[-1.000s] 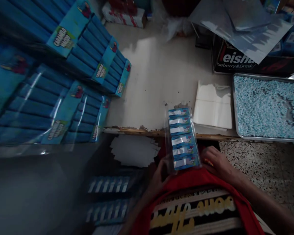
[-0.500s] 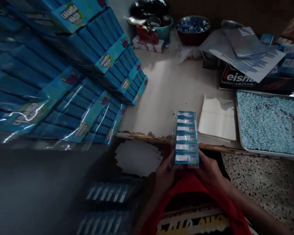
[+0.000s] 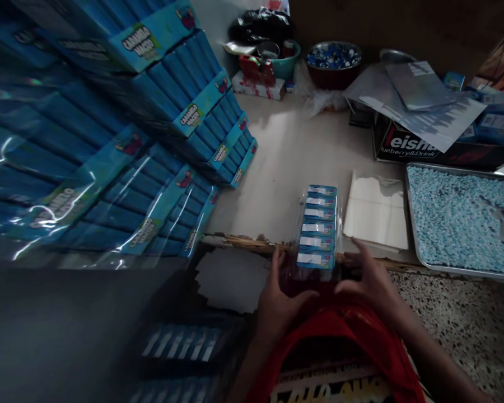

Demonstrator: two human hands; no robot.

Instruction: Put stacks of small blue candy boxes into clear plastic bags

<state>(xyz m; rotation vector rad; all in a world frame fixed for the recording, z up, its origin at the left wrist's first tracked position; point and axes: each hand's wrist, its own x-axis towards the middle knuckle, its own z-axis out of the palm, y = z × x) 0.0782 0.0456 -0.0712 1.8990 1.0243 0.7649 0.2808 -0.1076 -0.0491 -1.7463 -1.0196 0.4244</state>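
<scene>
A row of several small blue boxes point(image 3: 318, 228) in clear plastic wrap lies over the table's front edge, its near end toward me. My left hand point(image 3: 282, 294) is at the near left corner of this pack, open, thumb stretched to the right and fingers pointing forward. On the other side, my right hand point(image 3: 368, 274) is also open, fingers spread and apart from the boxes. Whether either hand touches the loose clear wrap is hard to see. Right of the pack lies a folded cream paper or cloth point(image 3: 376, 212).
Stacked blue "Caramelo Macizo" display boxes point(image 3: 189, 115) rise at left, some under shiny film. A metal tray point(image 3: 422, 260) of pale blue pieces lies at right. Behind stand a bowl point(image 3: 333, 77) and a black carton point(image 3: 415, 146) topped with papers. More blue packs point(image 3: 182, 341) sit low at left.
Both hands have let go of the pack's sides and opened, drawing apart at its near end. The pack now lies slightly farther forward on the table edge. The camera view has shifted slightly.
</scene>
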